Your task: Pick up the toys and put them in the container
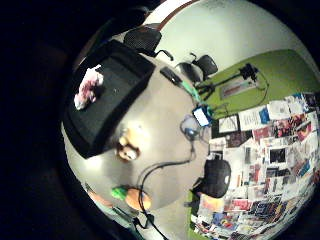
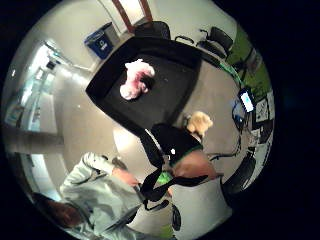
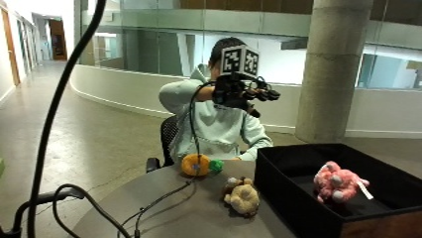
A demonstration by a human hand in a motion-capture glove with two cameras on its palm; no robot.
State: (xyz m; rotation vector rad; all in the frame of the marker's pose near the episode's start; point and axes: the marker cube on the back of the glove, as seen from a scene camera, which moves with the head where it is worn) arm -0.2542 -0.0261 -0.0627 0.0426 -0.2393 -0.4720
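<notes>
**Toys: one in the box, two on the table**

Toys first, since we're sorting them. We've got a pink plush [image 3: 338, 182] lying inside the black container [image 3: 290, 196], on its floor toward the far side. The container sits on the round table [image 3: 191, 213], at the right as the outside camera sees it. Just beside its near wall is a tan stuffed animal [image 3: 242, 196] lying on the tabletop; whether it touches the wall we can't quite tell. Further back, near the table edge closest to the person, there's an orange plush with a green bit [image 3: 198, 164], well apart from the container.

Our gloved right hand [image 3: 245, 94] is raised up high in front of the person's face, well above the table and holding nothing. Fingers look loosely extended, pointing off to the side over the container's direction.

A black cable [image 3: 158, 201] snakes across the table. From the palm cameras we see the pink plush in the container and the tan one beside it.
</notes>
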